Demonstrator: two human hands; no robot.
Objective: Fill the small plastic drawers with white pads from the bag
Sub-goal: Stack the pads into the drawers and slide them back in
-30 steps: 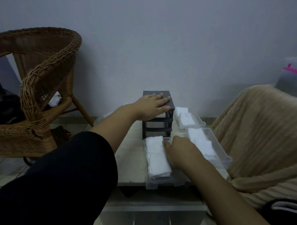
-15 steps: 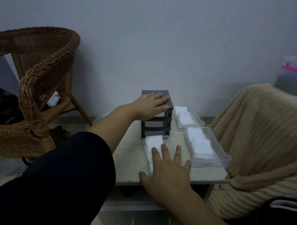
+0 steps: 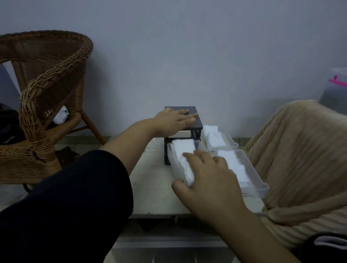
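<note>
My left hand [image 3: 175, 121] lies flat on top of the small black drawer frame [image 3: 197, 125] at the back of the table. A clear plastic drawer [image 3: 171, 157] full of white pads [image 3: 182, 150] has its far end inside a lower slot of the frame. My right hand [image 3: 210, 181] holds that drawer's near end, with the thumb at its front left corner and the fingers over the pads. Two more clear drawers with white pads lie to the right: one farther back [image 3: 232, 142] and one nearer [image 3: 254, 174]. No bag shows.
The pale table [image 3: 153, 187] has a metal drawer below its front edge. A wicker chair [image 3: 42, 87] stands to the left. A seat under a beige blanket [image 3: 305, 155] crowds the table's right side, with a clear box [image 3: 341, 94] behind it.
My right hand went from lying on the pads, back to the drawer's front, then forward over its near end. The drawer has slid away from me into the frame. My left hand stayed put.
</note>
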